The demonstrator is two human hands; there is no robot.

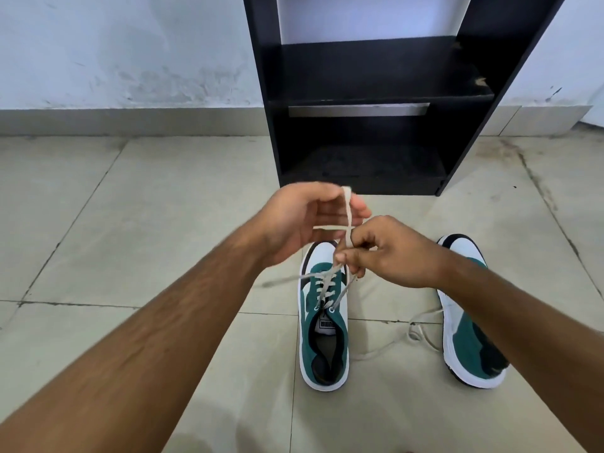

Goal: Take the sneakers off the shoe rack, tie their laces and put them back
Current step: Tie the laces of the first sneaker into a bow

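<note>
Two green-and-white sneakers stand on the tiled floor in front of the black shoe rack. The left sneaker lies below my hands, toe toward the rack. My left hand pinches a loop of its cream lace raised above the toe. My right hand grips the other strand of that lace where it crosses the loop. One loose lace end trails left over the floor. The right sneaker is partly hidden by my right forearm, and its untied lace lies on the floor between the shoes.
The rack's two visible shelves hold nothing. It stands against a pale wall with a tiled skirting. Beige floor tiles spread to the left and right of the shoes.
</note>
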